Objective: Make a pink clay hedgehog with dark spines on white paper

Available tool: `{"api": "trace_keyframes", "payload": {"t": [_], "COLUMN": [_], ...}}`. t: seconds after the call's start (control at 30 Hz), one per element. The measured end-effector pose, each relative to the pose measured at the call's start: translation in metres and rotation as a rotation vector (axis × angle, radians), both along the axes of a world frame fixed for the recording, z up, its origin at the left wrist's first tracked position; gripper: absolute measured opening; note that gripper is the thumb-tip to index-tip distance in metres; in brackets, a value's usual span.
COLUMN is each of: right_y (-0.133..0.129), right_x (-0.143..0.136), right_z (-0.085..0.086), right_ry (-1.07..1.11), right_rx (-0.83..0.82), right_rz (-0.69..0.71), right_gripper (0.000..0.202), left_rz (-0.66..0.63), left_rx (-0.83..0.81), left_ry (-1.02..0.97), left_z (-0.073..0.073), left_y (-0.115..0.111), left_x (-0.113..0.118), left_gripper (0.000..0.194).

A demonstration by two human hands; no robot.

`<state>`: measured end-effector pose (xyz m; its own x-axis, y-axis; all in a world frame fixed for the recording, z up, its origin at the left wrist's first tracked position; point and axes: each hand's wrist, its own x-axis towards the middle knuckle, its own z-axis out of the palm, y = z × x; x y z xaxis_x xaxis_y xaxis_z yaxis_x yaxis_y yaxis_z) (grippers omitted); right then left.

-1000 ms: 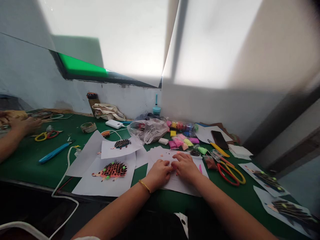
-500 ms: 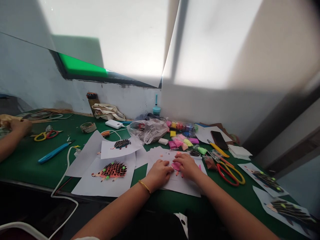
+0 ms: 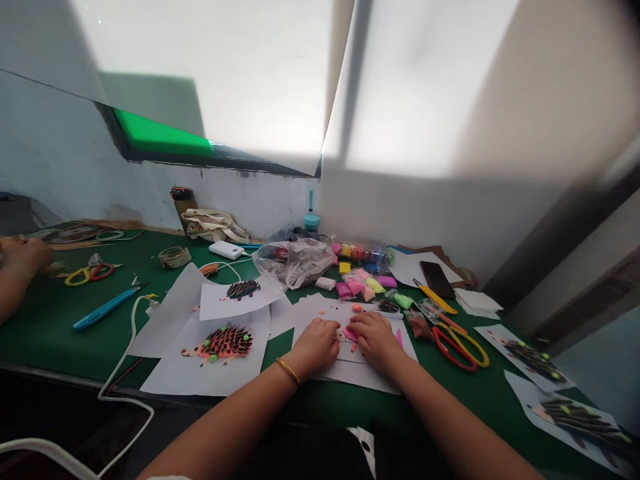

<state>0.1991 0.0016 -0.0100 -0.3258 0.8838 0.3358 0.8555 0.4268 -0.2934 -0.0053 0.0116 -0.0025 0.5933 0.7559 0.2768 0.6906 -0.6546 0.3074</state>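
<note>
On a white sheet of paper (image 3: 345, 369) in front of me lies a small pink clay figure (image 3: 349, 336), mostly covered by my fingers. A pale face-like part with a dark dot shows between my hands. My left hand (image 3: 319, 347), with a gold bangle at the wrist, rests at the figure's left edge, its fingers bent loosely over the paper. From the right, my right hand (image 3: 376, 341) lies over the pink clay, fingers slightly apart, fingertips pressing on it. A bright pink clay strip (image 3: 399, 337) and an orange clay lump (image 3: 357, 308) lie on the paper nearby.
Clay packets (image 3: 355, 285) and a plastic bag (image 3: 300, 263) lie behind the paper. Red-and-yellow scissors (image 3: 457, 347), a yellow cutter (image 3: 436, 297) and a phone (image 3: 437, 279) are right. Hedgehog pictures (image 3: 227, 347) lie left, beyond them a blue cutter (image 3: 105, 310). Another person's hand (image 3: 27, 257) is far left.
My left fingers have drawn back slightly left and my right hand has shifted a little, uncovering the pale face part. The other person's hand has moved left.
</note>
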Motion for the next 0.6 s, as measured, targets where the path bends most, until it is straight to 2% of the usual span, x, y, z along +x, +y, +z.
{"api": "trace_keyframes", "payload": {"t": [0.27, 0.4, 0.6], "right_y": [-0.002, -0.002, 0.0], "right_x": [-0.004, -0.002, 0.0], "right_z": [-0.001, -0.003, -0.006], "right_ry": [0.036, 0.088, 0.07], "right_rx": [0.009, 0.003, -0.019], "right_rz": [-0.028, -0.077, -0.101], "right_gripper": [0.039, 0.045, 0.041], "left_rz": [-0.042, -0.059, -0.047], "left_rx": [-0.002, 0.001, -0.007], "left_ry": [0.007, -0.012, -0.004], "left_z": [0.0, -0.002, 0.0], "left_y": [0.024, 0.025, 0.022], "left_x": [0.002, 0.005, 0.008], "left_gripper": [0.031, 0.029, 0.032]}}
